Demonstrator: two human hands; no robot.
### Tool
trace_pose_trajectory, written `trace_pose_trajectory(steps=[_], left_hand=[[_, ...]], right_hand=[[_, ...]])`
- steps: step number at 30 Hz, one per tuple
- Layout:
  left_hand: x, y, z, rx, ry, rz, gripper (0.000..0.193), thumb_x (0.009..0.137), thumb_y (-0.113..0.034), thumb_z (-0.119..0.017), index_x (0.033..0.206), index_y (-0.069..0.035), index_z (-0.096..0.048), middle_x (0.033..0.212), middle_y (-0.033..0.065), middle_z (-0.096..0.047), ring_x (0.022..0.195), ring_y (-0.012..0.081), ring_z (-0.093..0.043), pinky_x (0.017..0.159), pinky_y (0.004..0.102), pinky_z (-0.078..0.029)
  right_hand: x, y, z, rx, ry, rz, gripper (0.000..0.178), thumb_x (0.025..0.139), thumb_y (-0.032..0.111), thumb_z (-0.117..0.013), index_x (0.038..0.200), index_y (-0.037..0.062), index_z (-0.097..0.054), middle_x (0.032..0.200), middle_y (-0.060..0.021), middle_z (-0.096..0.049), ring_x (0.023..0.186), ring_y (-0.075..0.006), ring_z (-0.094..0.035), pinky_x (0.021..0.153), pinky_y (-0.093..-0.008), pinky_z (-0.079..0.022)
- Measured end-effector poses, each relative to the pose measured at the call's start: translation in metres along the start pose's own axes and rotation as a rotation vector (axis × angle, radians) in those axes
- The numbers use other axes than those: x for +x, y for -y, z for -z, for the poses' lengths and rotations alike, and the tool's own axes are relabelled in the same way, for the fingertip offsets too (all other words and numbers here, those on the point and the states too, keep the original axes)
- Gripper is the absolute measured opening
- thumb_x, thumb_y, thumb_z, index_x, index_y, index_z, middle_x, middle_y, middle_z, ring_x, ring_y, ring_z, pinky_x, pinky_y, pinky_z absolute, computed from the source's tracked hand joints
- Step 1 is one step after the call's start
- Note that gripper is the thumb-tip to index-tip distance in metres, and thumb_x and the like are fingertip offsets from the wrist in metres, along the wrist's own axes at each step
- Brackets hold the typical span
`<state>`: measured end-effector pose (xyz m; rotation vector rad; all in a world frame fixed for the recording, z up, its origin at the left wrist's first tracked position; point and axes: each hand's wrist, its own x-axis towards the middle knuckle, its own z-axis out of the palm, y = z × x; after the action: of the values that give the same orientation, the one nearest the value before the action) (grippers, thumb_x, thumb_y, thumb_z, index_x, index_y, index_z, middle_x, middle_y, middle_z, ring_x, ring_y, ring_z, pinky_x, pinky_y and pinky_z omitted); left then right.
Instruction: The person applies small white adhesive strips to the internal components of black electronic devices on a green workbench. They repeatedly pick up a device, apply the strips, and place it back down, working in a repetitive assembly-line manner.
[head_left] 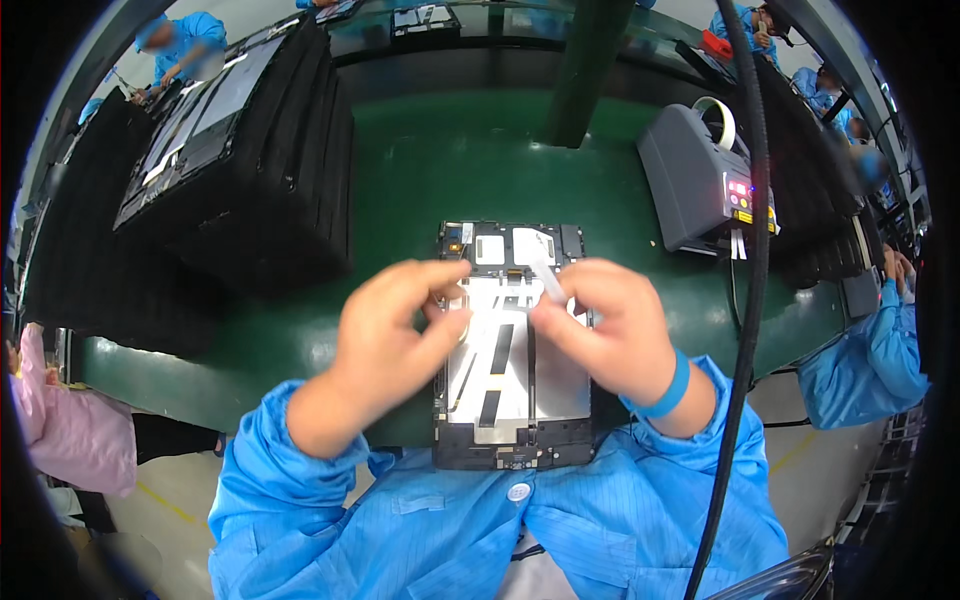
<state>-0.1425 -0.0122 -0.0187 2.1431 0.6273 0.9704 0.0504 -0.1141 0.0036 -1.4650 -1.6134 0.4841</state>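
In front of me, at the near edge of the green table, lies an opened tablet-like device (563, 385) with a silver inner plate, black strips and a dark frame. My right hand (612, 322) is over its right side, thumb and forefinger closed on a short, whitish strip (547, 280). Over the left edge is my left hand (390, 325), its thumb and forefinger apart and nothing visible between them. Its other fingers are curled and partly hidden. A white piece (534, 246) lies on the device's far part.
Tall stacks of black trays (290, 170) holding device panels stand at the left. A grey tape dispenser (695, 180) with a lit display sits at the right. A black cable (752, 250) hangs down the right side. Beyond it rises a dark green post (590, 75). Other people work around the table.
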Motion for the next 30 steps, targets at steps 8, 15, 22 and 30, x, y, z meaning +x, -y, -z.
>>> trace_pose_trajectory(steps=[8,15,22,30], left_hand=[[0.012,0.044,0.006,0.394,0.188,-0.121,0.022,0.07,-0.021,-0.073,0.086,-0.007,-0.067,0.086,0.0055,-0.058,0.084,0.0252,-0.057,0.07,0.0373,-0.048],[0.014,0.052,0.007,0.384,0.211,-0.066,0.024,0.067,-0.02,-0.074,0.086,-0.006,-0.068,0.086,0.005,-0.059,0.084,0.0244,-0.056,0.071,0.0363,-0.048],[0.013,0.055,0.008,0.337,0.195,-0.045,0.027,0.064,-0.015,-0.077,0.087,-0.003,-0.068,0.085,0.0062,-0.06,0.081,0.0248,-0.057,0.071,0.0353,-0.047],[0.014,0.057,0.008,0.311,0.176,-0.074,0.028,0.062,-0.013,-0.078,0.086,-0.002,-0.068,0.086,0.0078,-0.061,0.081,0.0257,-0.059,0.07,0.0357,-0.048]], right_hand=[[0.049,-0.028,-0.042,-0.299,0.188,0.121,0.037,0.077,0.012,-0.066,0.108,0.0044,-0.047,0.085,-0.0169,-0.062,0.081,-0.0359,-0.061,0.07,-0.0444,-0.048],[0.079,-0.036,-0.043,-0.426,0.217,0.164,0.029,0.075,0.004,-0.064,0.1,0.0049,-0.049,0.078,-0.0136,-0.061,0.077,-0.0335,-0.06,0.065,-0.0417,-0.047],[0.08,-0.048,-0.049,-0.445,0.345,0.205,0.036,0.072,0.008,-0.067,0.102,0.0048,-0.048,0.079,-0.0115,-0.061,0.075,-0.0327,-0.06,0.064,-0.0402,-0.048],[0.082,-0.037,-0.044,-0.426,0.371,0.253,0.031,0.073,0.003,-0.063,0.1,0.0035,-0.048,0.076,-0.014,-0.06,0.074,-0.0344,-0.059,0.064,-0.0421,-0.048]])
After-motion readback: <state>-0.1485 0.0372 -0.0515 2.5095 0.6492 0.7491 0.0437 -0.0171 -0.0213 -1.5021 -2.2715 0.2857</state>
